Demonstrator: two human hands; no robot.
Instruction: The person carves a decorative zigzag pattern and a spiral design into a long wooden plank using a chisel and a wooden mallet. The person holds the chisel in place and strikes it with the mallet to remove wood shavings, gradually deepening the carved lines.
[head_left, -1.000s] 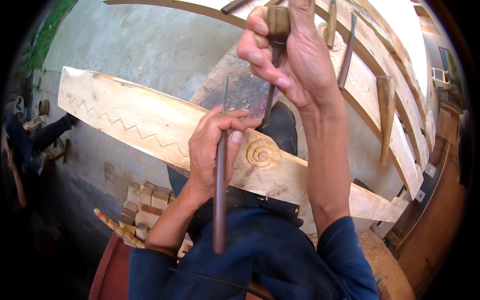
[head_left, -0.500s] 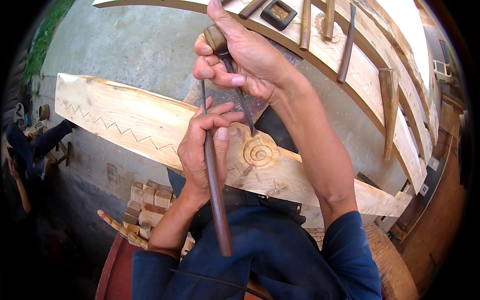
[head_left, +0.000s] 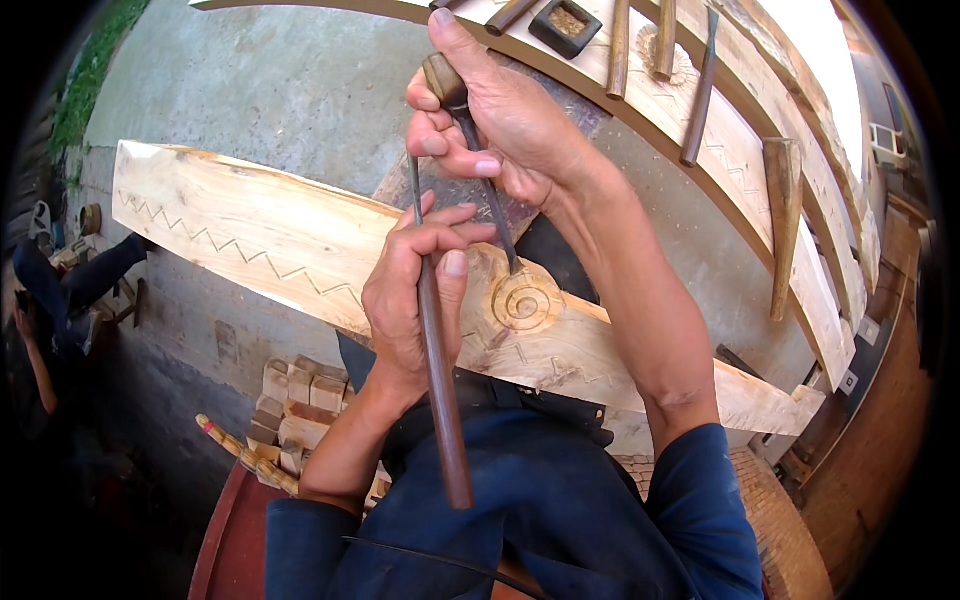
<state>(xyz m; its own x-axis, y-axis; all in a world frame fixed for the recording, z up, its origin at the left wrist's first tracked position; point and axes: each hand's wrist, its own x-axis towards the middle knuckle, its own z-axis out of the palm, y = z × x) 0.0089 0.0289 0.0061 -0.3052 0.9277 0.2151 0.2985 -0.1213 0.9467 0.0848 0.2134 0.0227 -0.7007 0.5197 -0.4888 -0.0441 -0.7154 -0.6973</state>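
A long pale board (head_left: 250, 200) lies across in front of me, with a zigzag line cut along it and a round spiral carving (head_left: 526, 303) near its middle. My right hand (head_left: 520, 125) is closed around a chisel whose wooden handle (head_left: 445, 80) points up; its dark metal shaft (head_left: 493, 205) slants down to the board at the spiral's upper edge. My left hand (head_left: 405, 305), just below, grips a second chisel with a long dark wooden handle (head_left: 445, 400) that hangs toward my lap. That chisel's thin metal shaft runs up close to my right fingers, which hide its tip.
Several more boards curve along the far right. On the nearest lie several chisels (head_left: 700, 100), a small dark square box (head_left: 566, 24) and a tapered wooden piece (head_left: 782, 225). Wooden blocks (head_left: 310, 390) are piled at lower left. Another person's leg (head_left: 105, 270) shows at far left.
Both hands and their chisels have shifted slightly to the right, along with a small shift of the whole view. Both grips look the same.
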